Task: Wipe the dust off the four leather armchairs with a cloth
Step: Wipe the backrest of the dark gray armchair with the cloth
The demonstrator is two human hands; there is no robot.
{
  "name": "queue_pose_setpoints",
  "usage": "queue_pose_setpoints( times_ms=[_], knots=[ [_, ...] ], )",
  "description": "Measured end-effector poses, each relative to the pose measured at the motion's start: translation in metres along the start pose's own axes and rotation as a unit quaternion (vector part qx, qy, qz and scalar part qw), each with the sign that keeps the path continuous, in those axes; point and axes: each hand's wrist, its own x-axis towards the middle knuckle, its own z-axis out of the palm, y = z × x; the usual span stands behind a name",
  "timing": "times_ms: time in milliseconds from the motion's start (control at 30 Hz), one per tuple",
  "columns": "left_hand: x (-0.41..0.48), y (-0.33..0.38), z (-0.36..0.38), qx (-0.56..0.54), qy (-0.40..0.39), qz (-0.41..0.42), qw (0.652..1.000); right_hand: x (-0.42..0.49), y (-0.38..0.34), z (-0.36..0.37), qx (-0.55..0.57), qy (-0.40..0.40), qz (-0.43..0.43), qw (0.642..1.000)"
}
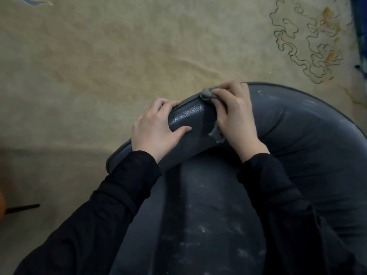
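A dark grey leather armchair (297,135) with a curved padded rim fills the lower right of the head view. White dust specks lie on its seat and rim. My left hand (156,128) grips the rim's left arm, fingers over the outer edge and thumb on top. My right hand (234,114) holds a small grey cloth (208,95) bunched against the rim, a little to the right of my left hand. A frayed end of the cloth hangs out below the palm. Both arms are in black sleeves.
A beige carpet (119,56) with a dark cloud-like line pattern at the upper right lies under the chair. A thin black stick-like object (21,209) lies on the carpet at the lower left. A dark blue edge (359,26) shows at the far right.
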Motion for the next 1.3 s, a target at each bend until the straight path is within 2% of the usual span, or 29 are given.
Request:
queue_pose_setpoints(
  times_ms=[133, 300, 467, 667, 733, 867, 933, 1100, 1300],
  knots=[
    [0.0, 0.0, 0.0, 0.001, -0.001, 0.0, 1.0, -0.003, 0.005, -0.001, 0.002, 0.007, 0.006, 1.0],
    [-0.001, 0.0, 0.0, 0.005, 0.001, 0.007, 1.0, -0.017, -0.002, 0.006, 0.029, 0.113, 0.108, 0.987],
    [-0.002, 0.0, 0.0, 0.0, 0.004, 0.015, 1.0, -0.047, -0.031, 0.022, 0.079, 0.13, 0.088, 0.984],
    [-0.002, -0.001, 0.001, 0.0, 0.008, 0.015, 1.0, -0.061, -0.015, 0.017, 0.066, 0.203, 0.181, 0.96],
    [-0.002, -0.001, 0.002, -0.003, 0.007, 0.018, 1.0, -0.066, -0.025, 0.02, 0.072, 0.211, 0.161, 0.962],
    [-0.001, -0.002, 0.002, -0.021, 0.01, 0.025, 0.999, -0.08, -0.044, 0.033, 0.091, 0.159, 0.1, 0.978],
    [-0.002, -0.001, 0.002, -0.015, 0.012, 0.023, 1.0, -0.081, -0.037, 0.035, 0.084, 0.157, 0.106, 0.978],
    [-0.004, 0.0, 0.0, -0.007, 0.007, 0.023, 1.0, -0.073, -0.016, 0.024, 0.068, 0.219, 0.175, 0.957],
    [-0.001, 0.005, -0.003, -0.028, 0.006, 0.021, 0.999, -0.063, -0.021, 0.024, 0.084, 0.145, 0.073, 0.983]
  ],
)
